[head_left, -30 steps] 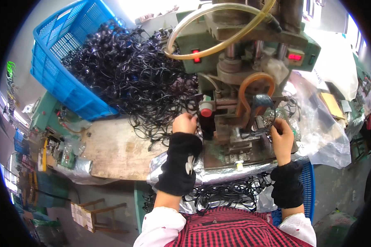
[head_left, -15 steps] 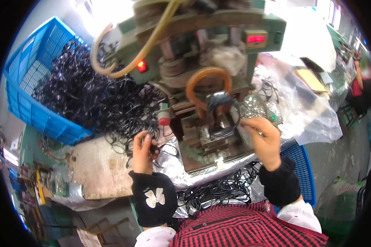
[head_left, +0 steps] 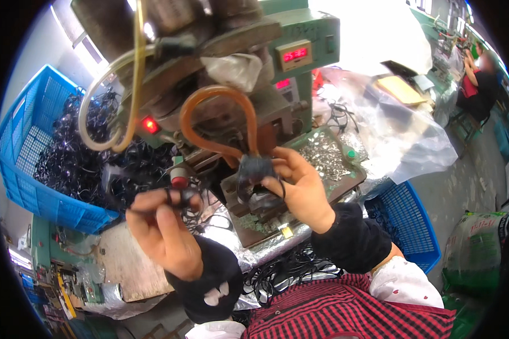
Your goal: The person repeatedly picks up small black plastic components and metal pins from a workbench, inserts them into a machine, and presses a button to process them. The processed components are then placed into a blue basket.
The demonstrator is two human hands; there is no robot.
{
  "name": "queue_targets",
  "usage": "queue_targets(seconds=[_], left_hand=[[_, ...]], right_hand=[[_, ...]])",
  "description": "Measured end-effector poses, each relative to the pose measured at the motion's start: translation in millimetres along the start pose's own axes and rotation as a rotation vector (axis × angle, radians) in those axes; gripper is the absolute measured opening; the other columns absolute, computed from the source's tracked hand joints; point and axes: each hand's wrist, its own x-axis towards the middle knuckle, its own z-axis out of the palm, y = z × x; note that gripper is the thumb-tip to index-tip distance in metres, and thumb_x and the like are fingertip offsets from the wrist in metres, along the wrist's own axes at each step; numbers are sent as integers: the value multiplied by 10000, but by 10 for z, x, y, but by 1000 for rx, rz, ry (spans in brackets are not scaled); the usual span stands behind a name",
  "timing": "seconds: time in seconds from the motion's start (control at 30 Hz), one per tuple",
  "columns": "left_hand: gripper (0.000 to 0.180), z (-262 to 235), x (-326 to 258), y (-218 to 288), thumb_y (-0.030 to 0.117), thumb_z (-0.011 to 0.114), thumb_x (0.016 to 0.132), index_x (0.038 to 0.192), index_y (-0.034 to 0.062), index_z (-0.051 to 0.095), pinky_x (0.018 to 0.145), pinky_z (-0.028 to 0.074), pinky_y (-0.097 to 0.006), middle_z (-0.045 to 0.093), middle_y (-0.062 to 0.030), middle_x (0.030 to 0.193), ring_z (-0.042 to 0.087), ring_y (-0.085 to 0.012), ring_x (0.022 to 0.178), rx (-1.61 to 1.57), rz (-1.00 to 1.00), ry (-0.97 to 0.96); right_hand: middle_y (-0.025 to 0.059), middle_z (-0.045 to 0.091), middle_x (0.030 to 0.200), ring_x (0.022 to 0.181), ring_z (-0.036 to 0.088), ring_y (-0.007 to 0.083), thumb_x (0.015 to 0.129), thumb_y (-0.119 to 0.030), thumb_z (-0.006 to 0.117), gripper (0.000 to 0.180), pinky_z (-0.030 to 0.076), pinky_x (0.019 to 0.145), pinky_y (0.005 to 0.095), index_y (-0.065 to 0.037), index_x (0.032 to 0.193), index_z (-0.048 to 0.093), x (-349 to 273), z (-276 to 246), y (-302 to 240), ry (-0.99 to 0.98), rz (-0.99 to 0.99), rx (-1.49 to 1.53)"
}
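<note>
Pinching black cords: left hand (head_left: 164, 234), right hand (head_left: 302, 189); blue crate (head_left: 25, 164) left.

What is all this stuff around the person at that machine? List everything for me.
Press machine: one, green and grey, centre top, with red lit displays.
Orange hose: one loop, on the machine's front.
Yellowish hose: one, curving at the machine's left.
Blue basket: one, left, tilted.
Black cords: a big tangle, count unclear, spilling from that basket.
Metal bits: a silvery heap, on the tray right of the machine.
Clear plastic sheet: one, right.
Second blue basket: one, lower right.
Green sack: one, far right.
Another person: one, top right.
Left hand: pinches a black cord end.
Right hand: holds a black cord piece at the machine.
</note>
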Motion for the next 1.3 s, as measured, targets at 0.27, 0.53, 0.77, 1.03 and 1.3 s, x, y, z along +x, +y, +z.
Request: queue_targets(seconds=[0.27,0.53,0.77,1.03,1.3], left_hand=[[73,247,-228,143,-45,606,901,946,4,577,698,505,-237,669,-90,886,638,-133,776,153,-202,-116],[90,481,-194,60,-27,705,849,935,-31,680,678,464,-209,674,-28,848,593,-61,741,155,-365,-279],[102,488,-130,43,-4,717,849,938,-21,672,720,502,-227,680,-45,857,630,-87,778,171,-275,-397],[227,-41,-783,77,-72,720,759,954,26,658,858,486,-366,710,-172,1062,683,-264,983,555,90,-220],[89,-911,-280,-81,19,708,846,932,13,683,712,516,-336,698,-92,827,654,-193,749,783,-378,-4]], right_hand=[[169,619,1203,1140,581,350,809,-108,665,337,463,977,416,-29,1137,669,9,-467,-134,-42,-383,-794],[178,635,1171,1213,526,386,749,-133,733,150,463,963,467,-50,859,671,208,-1310,409,221,-436,-1408],[173,677,1073,1058,608,362,830,-115,672,108,476,930,426,-11,861,676,221,-1457,486,309,-525,-1364],[119,695,886,830,652,264,846,-82,694,86,505,760,341,-9,889,710,125,-1187,449,343,-543,-1262],[91,694,857,806,646,172,850,-59,716,104,492,757,280,10,928,712,88,-1006,339,359,-287,-879]])
